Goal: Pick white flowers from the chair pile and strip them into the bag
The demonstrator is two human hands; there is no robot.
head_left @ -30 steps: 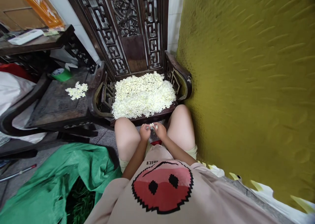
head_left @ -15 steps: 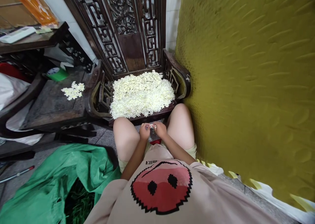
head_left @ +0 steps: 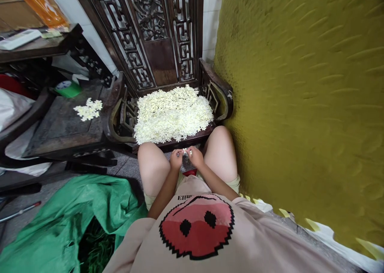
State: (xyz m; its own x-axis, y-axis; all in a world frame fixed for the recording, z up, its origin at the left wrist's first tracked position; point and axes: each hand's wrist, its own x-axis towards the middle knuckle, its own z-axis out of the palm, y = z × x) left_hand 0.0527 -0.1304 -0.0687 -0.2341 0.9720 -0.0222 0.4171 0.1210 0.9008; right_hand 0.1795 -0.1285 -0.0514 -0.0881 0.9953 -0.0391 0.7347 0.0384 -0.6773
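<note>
Between my knees, my left hand (head_left: 175,159) and my right hand (head_left: 195,157) meet with their fingertips almost touching. Pinched between them is a small white flower (head_left: 185,150). A second white blossom (head_left: 191,153) shows against the fingers of my right hand. Something small and greyish is in the curl of my left fingers, too tiny to make out. Just beyond my hands, a thick layer of white flowers (head_left: 174,113) covers the seat of a carved dark wooden chair (head_left: 163,61).
At left, a dark side table (head_left: 60,135) carries a little heap of white flowers (head_left: 89,109) and a green tape roll (head_left: 68,89). A green sack (head_left: 57,209) with green strands inside lies on the floor. A yellow-green padded sheet (head_left: 300,105) stands along my right.
The flower between my fingertips shows more plainly, and the blossom at my right fingers has become more exposed. My hands have barely shifted; the view has moved slightly.
</note>
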